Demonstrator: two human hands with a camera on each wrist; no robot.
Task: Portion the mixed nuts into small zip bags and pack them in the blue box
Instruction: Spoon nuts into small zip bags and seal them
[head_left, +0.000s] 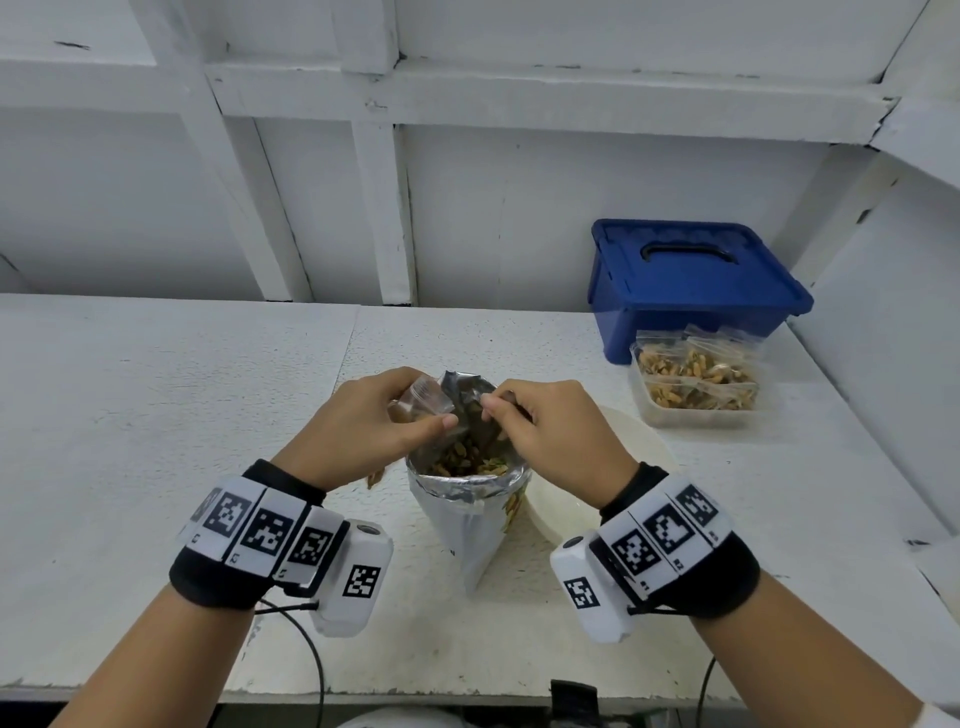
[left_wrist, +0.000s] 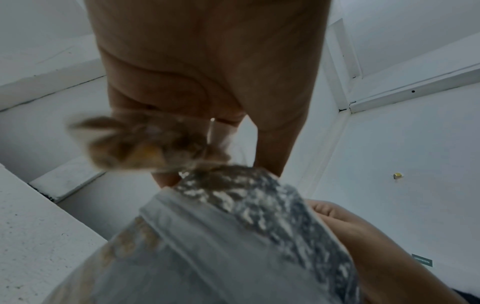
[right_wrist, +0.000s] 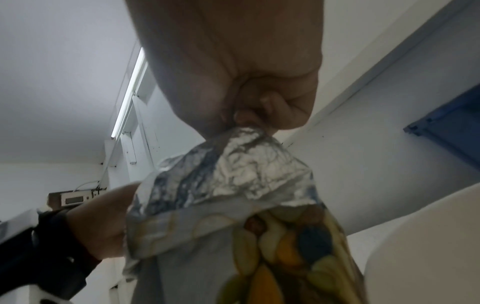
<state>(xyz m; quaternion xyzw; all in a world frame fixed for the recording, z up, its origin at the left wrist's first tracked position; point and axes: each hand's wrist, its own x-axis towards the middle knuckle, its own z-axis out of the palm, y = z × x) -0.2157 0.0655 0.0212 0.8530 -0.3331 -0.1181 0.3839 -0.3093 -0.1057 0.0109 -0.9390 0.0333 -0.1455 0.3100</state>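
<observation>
An open foil bag of mixed nuts (head_left: 467, 514) stands at the table's middle, its silver rim folded down and nuts showing inside. My left hand (head_left: 436, 410) holds a small clear zip bag (head_left: 423, 397) with some nuts in it just over the foil bag's mouth; the zip bag (left_wrist: 145, 144) looks blurred in the left wrist view. My right hand (head_left: 498, 405) pinches the raised foil edge (right_wrist: 241, 144) of the big bag with curled fingers. The blue box (head_left: 696, 280) sits at the back right with its lid on.
A clear tub (head_left: 649, 410) holding several filled zip bags stands in front of the blue box. A white bowl (head_left: 623, 467) lies just right of the foil bag, under my right wrist. A white wall with beams runs behind the table.
</observation>
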